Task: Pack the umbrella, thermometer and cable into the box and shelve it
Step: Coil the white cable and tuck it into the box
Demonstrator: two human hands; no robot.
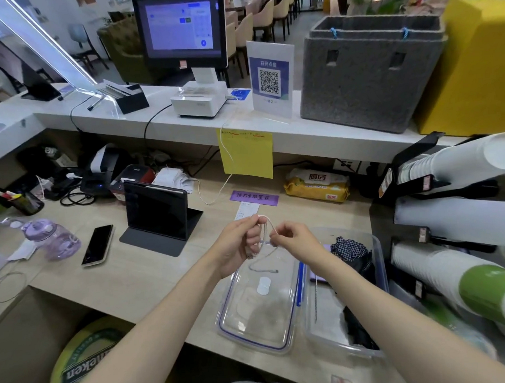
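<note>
Both hands hold a thin white cable [266, 256] above the wooden counter. My left hand [242, 240] pinches a loop of it, and my right hand [292, 239] grips it close by; one end dangles over the clear lid [260, 314]. Right of the lid stands a clear plastic box [379, 260]. Inside the box lie a folded dark checked umbrella [352, 253] and a thermometer with a long metal probe [316, 297].
A tablet on a stand [155, 209], a phone [98, 244] and a purple bottle [50, 237] sit to the left. Stacked paper cups in holders [459, 256] crowd the right. A raised white ledge carries a screen, printer, QR sign and grey foam box [368, 74].
</note>
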